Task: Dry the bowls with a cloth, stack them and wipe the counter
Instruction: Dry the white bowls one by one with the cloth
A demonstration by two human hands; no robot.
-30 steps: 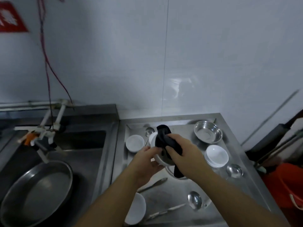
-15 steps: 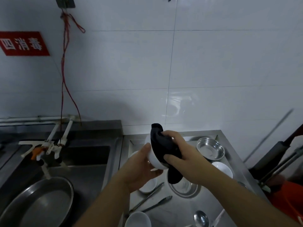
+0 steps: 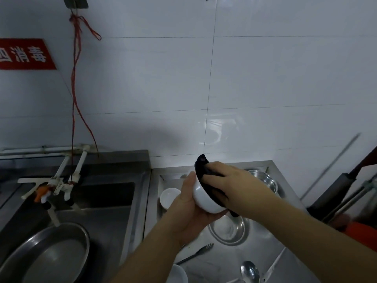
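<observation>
My left hand (image 3: 188, 203) cups a white bowl (image 3: 204, 198) from below and behind, holding it tilted above the steel counter (image 3: 214, 266). Pressed into the bowl's mouth is a black cloth (image 3: 203, 169), gripped by my right hand (image 3: 230, 183). On the counter lie a small white bowl (image 3: 168, 198) at the left, a steel bowl (image 3: 229, 229) under my hands, another steel bowl (image 3: 265, 180) at the back right and a white bowl (image 3: 178, 275) at the bottom edge.
A fork (image 3: 195, 255) and a ladle (image 3: 250, 269) lie on the counter's front part. To the left is a sink (image 3: 114, 193) with a tap (image 3: 55, 184) and a large steel pan (image 3: 47, 256). A tiled wall rises behind; dark handles (image 3: 338, 190) and an orange bucket (image 3: 361, 234) stand right.
The view has tilted up toward the wall. My hands have raised the bowl and turned it more on its side, with the cloth still pressed inside.
</observation>
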